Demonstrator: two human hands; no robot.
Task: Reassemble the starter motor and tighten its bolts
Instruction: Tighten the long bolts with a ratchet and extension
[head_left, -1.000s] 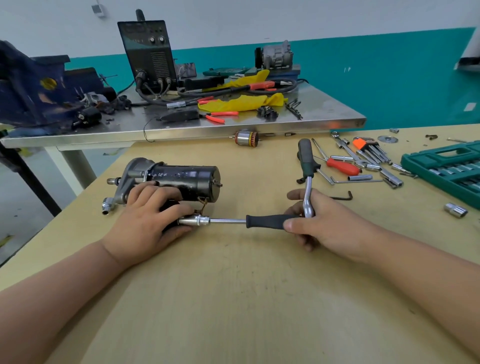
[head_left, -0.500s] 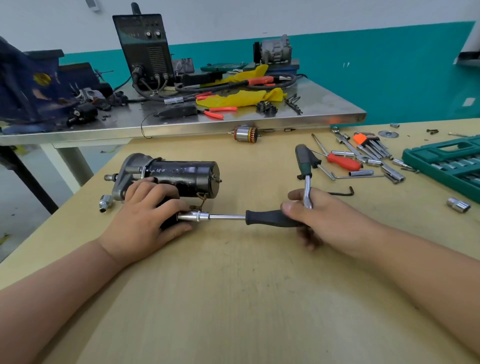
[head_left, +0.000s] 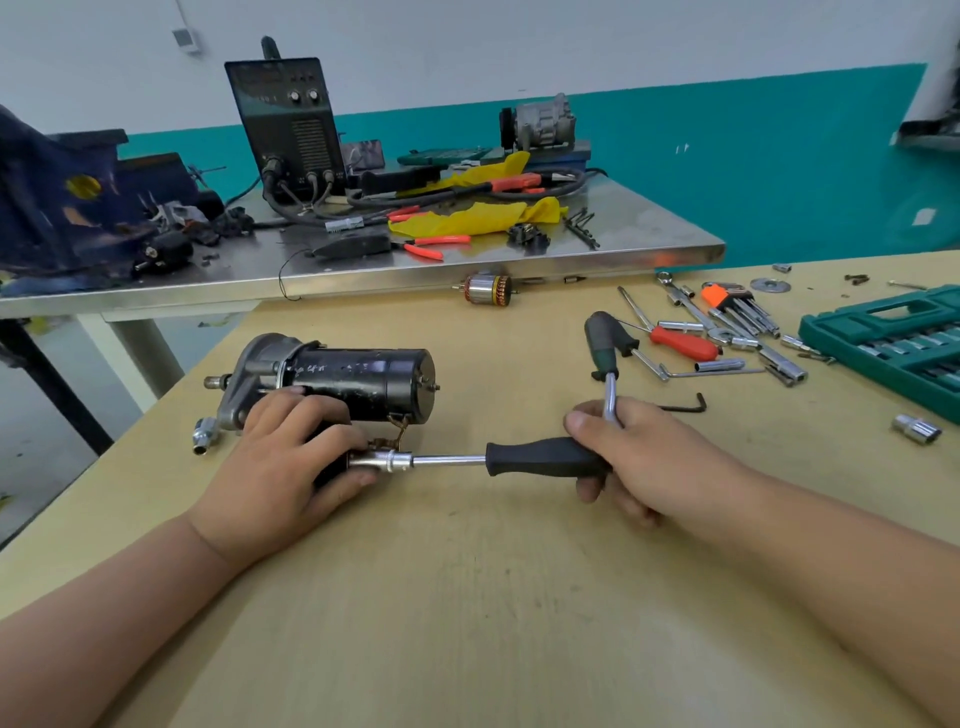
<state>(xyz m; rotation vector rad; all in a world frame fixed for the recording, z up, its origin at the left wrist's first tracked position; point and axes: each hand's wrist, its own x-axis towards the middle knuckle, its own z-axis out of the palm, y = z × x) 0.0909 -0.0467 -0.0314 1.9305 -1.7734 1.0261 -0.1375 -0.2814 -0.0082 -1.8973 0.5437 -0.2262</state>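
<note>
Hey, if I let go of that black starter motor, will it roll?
Possibly: the black cylindrical starter motor lies on its round side. Its grey flanged nose housing would likely stop it soon. It looks all metal, so probably heavy for its size.

Mechanical repair workshop. Evidence: welder (head_left: 285, 119) on steel bench (head_left: 623, 249), blue vise (head_left: 62, 208) at its left end, pliers (head_left: 436, 244) nearby. Wooden table (head_left: 467, 597) carries starter motor (head_left: 358, 379), loose armature (head_left: 488, 288), hex keys (head_left: 743, 306), green socket set (head_left: 883, 338). Teal-and-white wall (head_left: 727, 130) behind.
</note>
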